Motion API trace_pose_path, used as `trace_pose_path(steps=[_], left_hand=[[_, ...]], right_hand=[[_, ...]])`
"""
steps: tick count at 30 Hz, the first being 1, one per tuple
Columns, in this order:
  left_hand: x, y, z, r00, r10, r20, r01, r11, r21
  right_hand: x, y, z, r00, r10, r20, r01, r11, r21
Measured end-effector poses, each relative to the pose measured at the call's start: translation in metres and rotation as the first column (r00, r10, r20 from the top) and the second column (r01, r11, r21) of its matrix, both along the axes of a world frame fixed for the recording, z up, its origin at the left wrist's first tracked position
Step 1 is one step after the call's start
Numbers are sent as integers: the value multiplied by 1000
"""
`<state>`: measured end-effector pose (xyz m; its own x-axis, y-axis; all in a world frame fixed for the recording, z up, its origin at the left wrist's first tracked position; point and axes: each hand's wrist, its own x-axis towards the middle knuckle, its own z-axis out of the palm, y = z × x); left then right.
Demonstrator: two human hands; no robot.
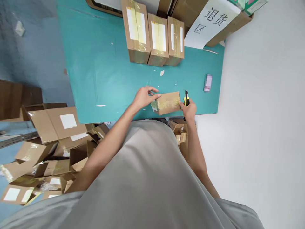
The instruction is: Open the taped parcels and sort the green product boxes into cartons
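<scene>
A small taped cardboard box (168, 103) lies near the front edge of the teal table, between my two hands. My left hand (145, 96) touches its left end with the thumb on the top edge, the other fingers stretched out and apart. In my right hand (189, 109) is a yellow and black utility knife (186, 99), its dark blade pointing away from me. The right thumb or a fingertip rests against the box's right end. The box's underside is hidden.
Three taped boxes (158, 38) stand in a row at the table's (100, 63) back, beside a larger carton with a handwritten paper sign (212, 20). A blurred small item (208, 82) lies at right. Opened cartons (54, 159) pile up on the floor at left. A white wall (257, 127) borders the right side.
</scene>
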<state>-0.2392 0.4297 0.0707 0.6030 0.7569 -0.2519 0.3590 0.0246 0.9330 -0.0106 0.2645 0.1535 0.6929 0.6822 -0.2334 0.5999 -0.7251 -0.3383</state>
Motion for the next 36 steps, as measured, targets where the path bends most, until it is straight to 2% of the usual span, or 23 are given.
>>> trace_pose_path(steps=[3, 6, 9, 12, 17, 27, 36], left_hand=[[8, 2, 10, 999, -32, -31, 32, 999, 26], [10, 4, 11, 999, -22, -34, 23, 999, 40], [9, 8, 12, 999, -30, -44, 30, 999, 17], [8, 10, 11, 999, -30, -45, 29, 999, -23], [8, 7, 7, 1000, 1, -10, -2, 999, -45], [8, 6, 10, 999, -10, -45, 9, 1000, -19], [9, 5, 7, 999, 8, -44, -9, 1000, -11]], right_hand=[[-22, -8, 13, 1000, -24, 17, 22, 997, 69], [-56, -17, 26, 982, 86, -166, -71, 993, 91], [-89, -18, 32, 929, 239, -282, -243, 970, 22], [-110, -8, 34, 931, 281, -234, -315, 941, -127], [-118, 9, 43, 938, 307, -162, -343, 890, -300], [-130, 17, 52, 922, 344, -175, -386, 818, -427], [-136, 19, 52, 935, 321, -151, -354, 819, -451]])
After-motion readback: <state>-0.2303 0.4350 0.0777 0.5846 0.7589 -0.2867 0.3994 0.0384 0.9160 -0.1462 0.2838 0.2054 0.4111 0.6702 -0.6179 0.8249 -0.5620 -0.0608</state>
